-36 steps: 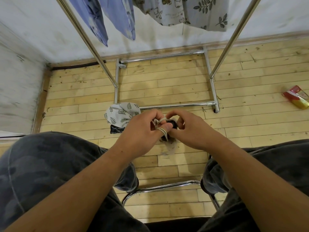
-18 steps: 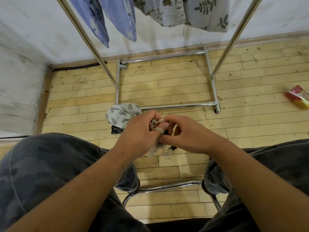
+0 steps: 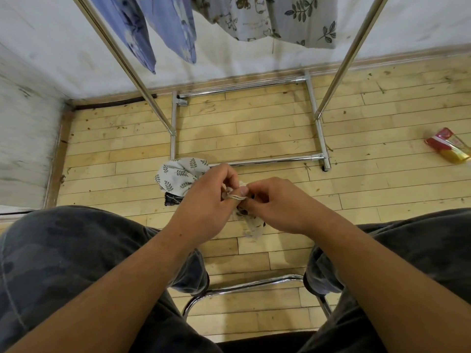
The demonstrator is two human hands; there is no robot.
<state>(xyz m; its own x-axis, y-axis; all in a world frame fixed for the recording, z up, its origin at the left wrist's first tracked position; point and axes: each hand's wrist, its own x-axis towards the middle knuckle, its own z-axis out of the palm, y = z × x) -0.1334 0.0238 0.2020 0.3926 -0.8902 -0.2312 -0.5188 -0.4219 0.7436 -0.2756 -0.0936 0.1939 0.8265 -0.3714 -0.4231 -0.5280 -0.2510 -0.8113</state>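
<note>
Both my hands meet over the floor between my knees. My left hand [image 3: 206, 205] has a pale drawstring cord [image 3: 235, 197] looped round a fingertip and holds it with curled fingers. My right hand [image 3: 277, 203] pinches the top of a small patterned cloth pouch [image 3: 252, 226], which hangs below the fingers. Most of the pouch is hidden behind the hands.
A leaf-print cloth bundle [image 3: 178, 175] with a dark item under it lies on the wooden floor by the chrome rack base [image 3: 267, 161]. Garments hang from the rack above. A red and yellow packet [image 3: 448, 149] lies at the right. A chrome chair bar [image 3: 244, 286] is below.
The pouch has dropped lower beneath my hands and more of it shows. The cord stays looped on my left finger; my right hand shifted slightly right.
</note>
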